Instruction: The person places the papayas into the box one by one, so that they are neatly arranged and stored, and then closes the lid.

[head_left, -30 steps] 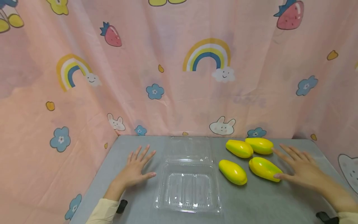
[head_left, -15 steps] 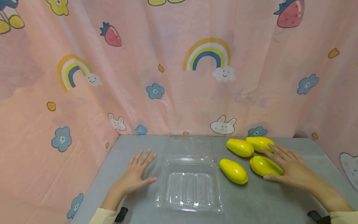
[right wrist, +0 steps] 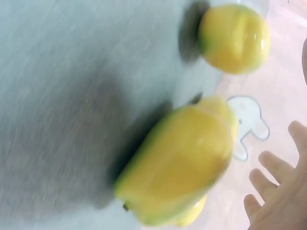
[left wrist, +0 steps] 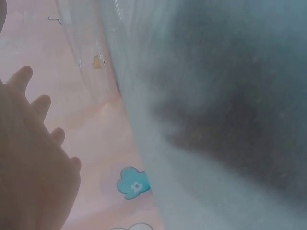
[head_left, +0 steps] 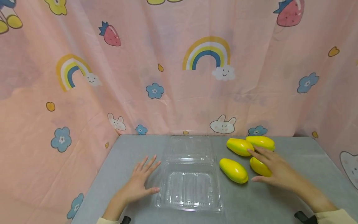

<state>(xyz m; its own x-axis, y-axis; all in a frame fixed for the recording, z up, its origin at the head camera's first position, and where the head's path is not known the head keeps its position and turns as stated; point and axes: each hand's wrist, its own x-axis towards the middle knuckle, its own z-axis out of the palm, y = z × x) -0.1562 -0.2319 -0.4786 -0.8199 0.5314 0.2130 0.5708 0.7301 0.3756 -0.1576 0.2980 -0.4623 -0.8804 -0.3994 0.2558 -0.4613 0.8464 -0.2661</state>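
the right hand (head_left: 272, 171) lay over the nearest yellow-green mango (head_left: 258, 166), fingers spread and straight, palm down on top of it, not curled round it. the fingertips (head_left: 253, 152) reached toward the gap between the two far mangoes. that covered mango sat on the right side of the grey tabletop (head_left: 293, 155), partly hidden under the palm. just left of it, apart from the hand, lay another mango (head_left: 233, 170), angled, its near end close to the clear plastic clamshell box (head_left: 188, 189). behind those two, the far left mango (head_left: 239, 147) and the far right mango (head_left: 260, 142) touched each other near the back edge.

the left hand (head_left: 141, 182) rested flat on the tabletop, fingers spread and relaxed, holding nothing, its thumb just beside the left rim of the clamshell box. the box stood open in the middle, its lid (head_left: 190, 148) folded back flat toward the curtain.

from the right wrist view, a mango (right wrist: 180, 160) filled the middle, blurred, with another mango (right wrist: 234, 38) beyond it and the straight fingers (right wrist: 268, 187) off at the lower right. the left wrist view showed only blurred tabletop (left wrist: 230, 120) and the hand's spread fingers (left wrist: 41, 105) against the pink printed curtain (head_left: 167, 77).
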